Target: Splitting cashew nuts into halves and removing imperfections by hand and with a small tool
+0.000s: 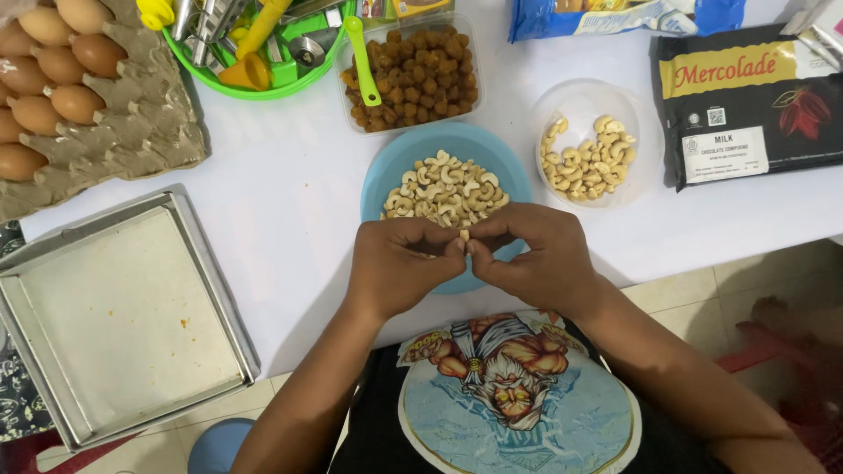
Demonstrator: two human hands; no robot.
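Head view: white table [290, 202] is seen w/ a lined square baking tin [123, 320] at left, egg tray [97, 96] above it, dark chocolate packet [746, 101] at right. Blue plate [413, 158] of cashews [443, 189] is set at centre, just in front of the person; clear bowl [587, 156] w/ more cashews beside it. Left hand [399, 263] & right hand [536, 259] are held together over plate's near edge, fingertips narrowed & pinched on one cashew piece [464, 235] btwn them.
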